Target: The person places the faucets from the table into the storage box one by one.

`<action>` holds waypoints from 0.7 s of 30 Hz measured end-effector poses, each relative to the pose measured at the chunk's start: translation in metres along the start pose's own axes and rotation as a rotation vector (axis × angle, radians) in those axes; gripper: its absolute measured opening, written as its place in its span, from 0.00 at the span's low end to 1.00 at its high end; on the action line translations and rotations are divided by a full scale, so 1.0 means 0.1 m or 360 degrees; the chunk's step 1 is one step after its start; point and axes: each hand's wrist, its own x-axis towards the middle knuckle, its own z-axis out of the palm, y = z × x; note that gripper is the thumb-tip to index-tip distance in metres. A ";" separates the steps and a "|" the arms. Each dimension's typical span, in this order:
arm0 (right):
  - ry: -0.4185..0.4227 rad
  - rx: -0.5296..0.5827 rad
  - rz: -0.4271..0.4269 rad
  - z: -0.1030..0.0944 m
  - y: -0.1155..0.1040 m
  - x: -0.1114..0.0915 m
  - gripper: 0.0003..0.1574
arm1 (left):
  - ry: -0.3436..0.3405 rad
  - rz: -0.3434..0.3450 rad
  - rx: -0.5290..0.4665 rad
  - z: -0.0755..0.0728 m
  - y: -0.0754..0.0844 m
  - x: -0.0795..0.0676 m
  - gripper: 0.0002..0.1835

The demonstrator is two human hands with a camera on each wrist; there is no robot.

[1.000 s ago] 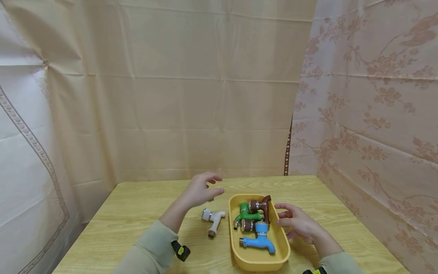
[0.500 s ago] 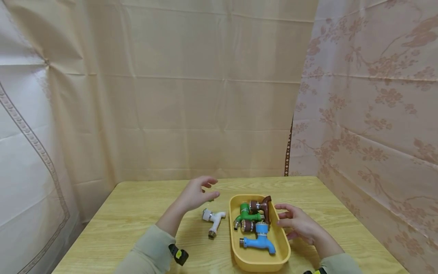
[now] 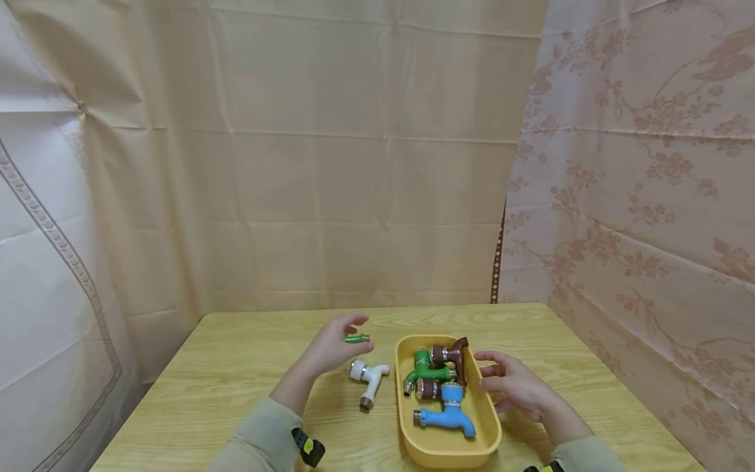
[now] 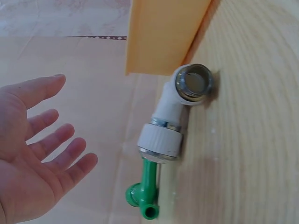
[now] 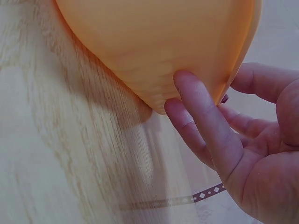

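Observation:
My left hand (image 3: 333,346) hovers over the table with thumb and fingers apart, holding nothing. Just past its fingers lies a small green tap (image 3: 356,339), partly hidden by the hand in the head view. A white tap (image 3: 373,380) with a brass threaded end lies nearer to me; in the left wrist view the green tap (image 4: 148,191) shows beyond its white knob. At the right side of a yellow tray (image 3: 451,457), my right hand (image 3: 519,390) rests relaxed fingers against the outer wall (image 5: 140,51). The left palm (image 4: 32,149) faces its wrist camera.
Inside the tray are a green tap (image 3: 430,372), a blue tap (image 3: 448,416), a brown tap (image 3: 455,357) and another brown knob (image 3: 427,389). The wooden table (image 3: 236,367) ends at a beige curtain (image 3: 354,196); a floral curtain (image 3: 649,196) hangs right.
My left hand has drawn back a little to the left, so more of the small green tap shows. The right hand, tray and white tap stay in place.

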 end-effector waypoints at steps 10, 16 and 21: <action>-0.0020 0.0004 -0.0002 -0.02 -0.01 -0.01 0.43 | -0.0052 -0.0090 0.0001 0.09 -0.20 -0.01 0.34; -0.0004 -0.0014 0.0012 -0.01 -0.02 -0.02 0.43 | -0.0096 -0.0112 -0.0018 0.14 -0.28 -0.03 0.34; 0.0002 -0.0015 0.0018 -0.01 -0.02 -0.02 0.43 | -0.0116 -0.0134 -0.0013 0.18 -0.34 -0.05 0.35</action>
